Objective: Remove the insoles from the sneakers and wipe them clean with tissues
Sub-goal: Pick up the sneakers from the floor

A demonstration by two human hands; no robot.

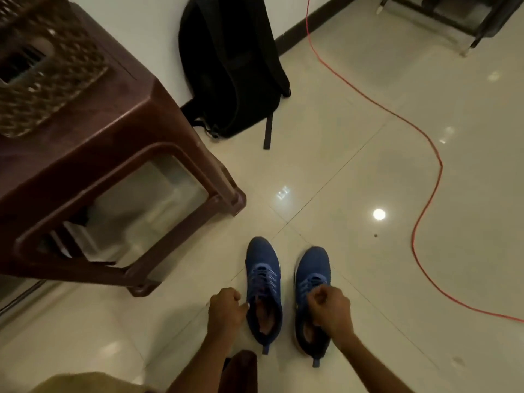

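Observation:
Two blue sneakers stand side by side on the tiled floor, toes pointing away from me. My left hand (226, 310) is curled into a fist against the outer collar of the left sneaker (262, 268), thumb touching its rim. Inside that shoe a tan insole (265, 317) shows. My right hand (330, 307) sits over the opening of the right sneaker (313, 265), fingers closed around the tongue and laces. It hides most of the right insole (307, 333). No tissues are in view.
A brown plastic stool (158, 114) with a woven basket (42, 66) on top stands at the left. A black backpack (232, 66) leans on the wall. A red cable (425, 208) snakes over the floor at the right. Dark furniture legs (467, 32) are far right.

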